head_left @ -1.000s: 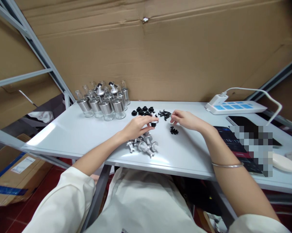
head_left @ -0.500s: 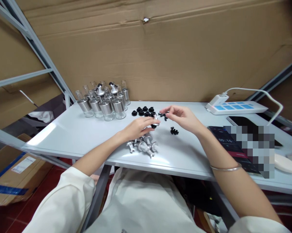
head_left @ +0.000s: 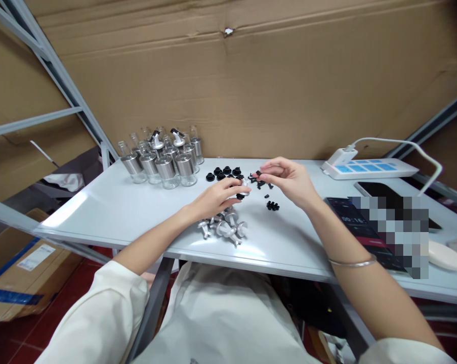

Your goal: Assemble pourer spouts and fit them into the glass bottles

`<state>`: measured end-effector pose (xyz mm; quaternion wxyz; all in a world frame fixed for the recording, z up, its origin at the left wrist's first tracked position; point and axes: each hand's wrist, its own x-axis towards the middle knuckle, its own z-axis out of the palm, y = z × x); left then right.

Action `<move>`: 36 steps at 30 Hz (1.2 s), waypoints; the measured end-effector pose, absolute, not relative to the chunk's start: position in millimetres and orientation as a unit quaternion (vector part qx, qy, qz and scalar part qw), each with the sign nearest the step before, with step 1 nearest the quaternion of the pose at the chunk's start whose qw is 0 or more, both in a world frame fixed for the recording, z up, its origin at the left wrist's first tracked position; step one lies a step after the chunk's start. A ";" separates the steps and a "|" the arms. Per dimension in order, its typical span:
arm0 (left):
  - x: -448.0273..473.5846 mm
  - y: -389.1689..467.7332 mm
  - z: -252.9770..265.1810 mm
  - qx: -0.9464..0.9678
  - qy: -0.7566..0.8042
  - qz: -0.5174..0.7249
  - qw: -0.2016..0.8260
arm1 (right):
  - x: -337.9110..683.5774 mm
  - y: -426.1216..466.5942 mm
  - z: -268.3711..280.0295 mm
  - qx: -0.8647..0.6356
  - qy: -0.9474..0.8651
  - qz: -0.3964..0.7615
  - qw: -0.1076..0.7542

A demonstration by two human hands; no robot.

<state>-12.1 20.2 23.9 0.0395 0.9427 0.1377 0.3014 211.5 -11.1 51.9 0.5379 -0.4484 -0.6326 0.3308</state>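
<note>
Left hand [head_left: 215, 197] pinches a silver pourer [head_left: 245, 185] over the table [head_left: 107, 202], behind the silver pile [head_left: 225, 228]; right hand [head_left: 289, 181], thumb and forefinger pinching a small black piece [head_left: 258, 173] nearby; phone [head_left: 344, 215] reads "00:16", remainder pixelated; carton label [head_left: 36, 257] illegible.
</note>
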 end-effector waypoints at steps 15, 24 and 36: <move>-10.9 20.4 25.3 0.945 0.098 0.310 0.020 | 196.6 -11.7 40.0 -0.466 -0.668 0.203 0.544; -11.5 18.7 26.1 0.941 0.132 0.311 0.013 | 197.6 -14.0 39.4 -0.460 -0.718 0.128 0.507; -12.0 20.8 24.6 0.931 0.138 0.334 0.041 | 193.6 -18.5 46.6 -0.449 -0.760 0.015 0.471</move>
